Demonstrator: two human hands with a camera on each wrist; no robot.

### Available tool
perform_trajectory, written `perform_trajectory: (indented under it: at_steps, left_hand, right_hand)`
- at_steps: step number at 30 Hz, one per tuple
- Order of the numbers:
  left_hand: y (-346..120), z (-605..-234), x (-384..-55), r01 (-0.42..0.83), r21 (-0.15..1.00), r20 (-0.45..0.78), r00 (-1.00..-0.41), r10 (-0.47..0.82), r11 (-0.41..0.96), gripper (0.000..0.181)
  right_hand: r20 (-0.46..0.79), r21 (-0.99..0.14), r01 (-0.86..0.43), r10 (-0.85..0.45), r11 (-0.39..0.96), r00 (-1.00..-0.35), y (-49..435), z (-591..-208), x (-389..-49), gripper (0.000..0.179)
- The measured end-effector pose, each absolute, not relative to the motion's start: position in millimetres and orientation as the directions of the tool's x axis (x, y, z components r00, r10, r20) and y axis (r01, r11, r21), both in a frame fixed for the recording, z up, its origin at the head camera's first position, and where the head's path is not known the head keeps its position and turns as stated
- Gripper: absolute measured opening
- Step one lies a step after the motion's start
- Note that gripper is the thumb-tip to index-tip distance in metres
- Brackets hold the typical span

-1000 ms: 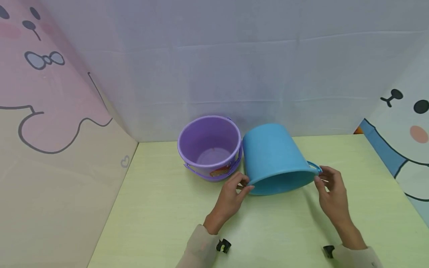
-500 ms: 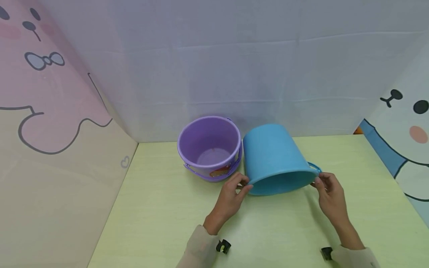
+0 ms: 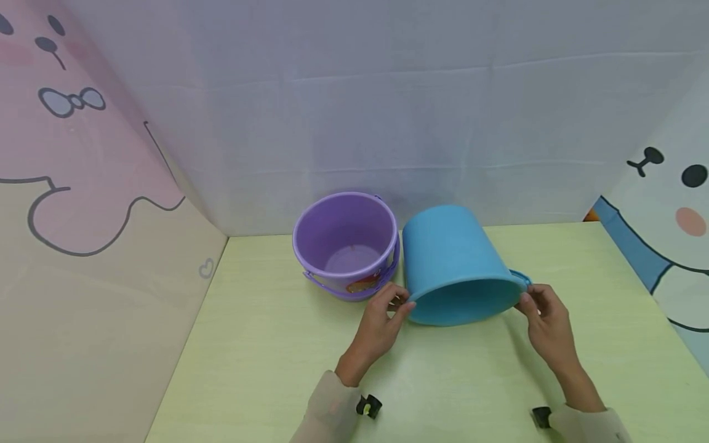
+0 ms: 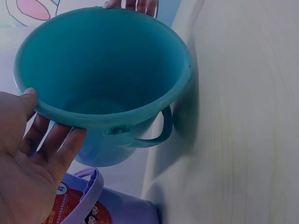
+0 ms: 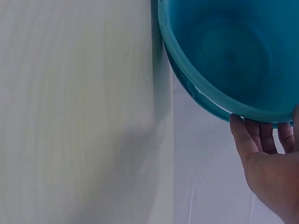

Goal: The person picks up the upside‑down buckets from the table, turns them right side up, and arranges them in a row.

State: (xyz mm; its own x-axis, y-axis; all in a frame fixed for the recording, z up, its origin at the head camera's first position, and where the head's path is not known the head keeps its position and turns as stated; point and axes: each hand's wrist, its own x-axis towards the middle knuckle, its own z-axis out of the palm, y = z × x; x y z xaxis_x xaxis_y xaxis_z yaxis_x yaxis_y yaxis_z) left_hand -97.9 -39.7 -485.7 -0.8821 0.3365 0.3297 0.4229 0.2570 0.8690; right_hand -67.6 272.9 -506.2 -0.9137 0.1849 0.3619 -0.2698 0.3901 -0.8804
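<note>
A blue bucket [image 3: 451,252] lies tipped on its side in the head view, its mouth facing the person. My left hand [image 3: 379,323] pinches the rim at its left side, thumb on the inside and fingers behind, as the left wrist view shows with the bucket's rim [image 4: 93,120]. On the opposite side my right hand [image 3: 548,323] holds the rim near the handle [image 3: 520,277]. The right wrist view shows those fingers [image 5: 243,137] under the rim's outer side. Nothing is visible inside the bucket.
An upright purple bucket [image 3: 346,277] with a red picture label stands close on the blue bucket's left, its handle hanging down. Behind both rises a white cloth wall [image 3: 354,123]. The pale green table [image 3: 266,357] runs between printed side panels.
My right hand has shifted slightly down and in along the rim, from the handle side to a closer hold. The blue bucket's mouth has dipped a little toward the person; the purple bucket stays put.
</note>
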Motion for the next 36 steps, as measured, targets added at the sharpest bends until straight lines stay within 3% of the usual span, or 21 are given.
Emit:
perform_trajectory:
  at_steps: [36]
  left_hand:
    - [-42.2, -479.1, -96.4, 0.353, 0.923, 0.296, -0.906, 0.302, 0.154, 0.01]
  right_hand:
    - [0.363, -0.867, -0.237, 0.23, 0.439, -0.903, 271.8, -487.7, -65.8, 0.014]
